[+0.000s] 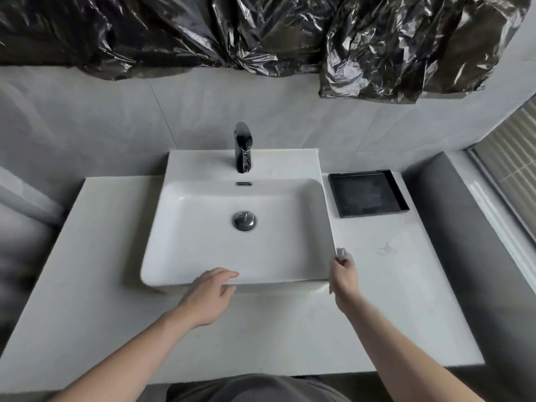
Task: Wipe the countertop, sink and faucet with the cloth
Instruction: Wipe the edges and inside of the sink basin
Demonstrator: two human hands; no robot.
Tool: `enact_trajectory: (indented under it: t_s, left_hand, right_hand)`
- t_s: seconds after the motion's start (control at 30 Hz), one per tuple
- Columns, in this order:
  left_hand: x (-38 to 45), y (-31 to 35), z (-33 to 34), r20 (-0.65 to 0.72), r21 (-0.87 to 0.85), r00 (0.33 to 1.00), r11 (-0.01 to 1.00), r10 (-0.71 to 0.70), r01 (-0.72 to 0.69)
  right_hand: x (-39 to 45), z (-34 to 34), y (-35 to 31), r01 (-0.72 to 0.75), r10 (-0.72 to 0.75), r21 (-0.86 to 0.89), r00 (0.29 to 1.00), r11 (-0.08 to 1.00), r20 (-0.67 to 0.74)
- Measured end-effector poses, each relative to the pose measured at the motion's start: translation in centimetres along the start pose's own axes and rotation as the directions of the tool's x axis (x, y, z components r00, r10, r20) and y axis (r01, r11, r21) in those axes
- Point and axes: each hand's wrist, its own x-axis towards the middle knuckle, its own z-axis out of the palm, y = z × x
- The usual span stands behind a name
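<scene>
1. At the sink's (185, 256) front right corner, the cloth (341, 252) shows as a small, pale, crumpled wad, mostly hidden by the fingers around it.
2. Only a bunched tip pokes out beyond the knuckles, and a thin strip shows below the wrist edge; its full shape cannot be told.
3. The right hand (343, 275) is curled round the cloth, gripping it against the sink's outer right wall, just above the countertop (391, 285).
4. The left hand (210, 294) holds nothing; its fingers are loosely extended and slightly spread, the fingertips resting on the sink's front rim, well apart from the cloth.
5. The dark faucet (243, 147) stands upright at the back of the sink, far from both hands.
6. A black tray (367, 194) lies on the countertop to the right of the sink, beyond the cloth.
</scene>
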Motion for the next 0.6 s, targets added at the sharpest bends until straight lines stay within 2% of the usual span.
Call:
enact_trajectory:
  t_s: [0.1,0.2,0.33,0.47,0.5,0.6]
  left_hand:
    - [0.5,3.0,1.5,-0.001,0.065,1.000,0.998,-0.006,0.006]
    - [1.1,4.4,2.1,-0.039,0.054,0.999,0.998,-0.038,0.041]
    - [1.4,4.4,2.7,-0.051,0.030,0.993,0.994,-0.103,0.104]
    - [1.8,4.4,2.7,-0.025,0.028,0.992,0.991,-0.127,0.127]
    - [1.9,4.4,2.7,-0.014,0.026,0.991,0.991,-0.132,0.132]
    - [2.0,4.5,2.7,0.004,0.033,0.990,0.990,-0.140,0.139]
  right_hand:
    - [2.0,-1.1,-2.4,0.171,-0.154,-0.102,0.975,0.980,0.158]
    - [4.1,-0.8,-3.5,0.260,-0.220,-0.189,0.953,0.947,0.208]
    - [3.3,-0.7,0.3,0.432,-0.316,-0.399,0.891,0.809,0.325]
    - [1.6,-2.5,1.5,0.594,-0.464,-0.369,0.798,0.715,0.385]
    - [2.0,-2.5,1.2,0.607,-0.475,-0.348,0.786,0.715,0.395]
    - [4.6,-1.4,-0.4,0.550,-0.416,-0.282,0.808,0.786,0.418]
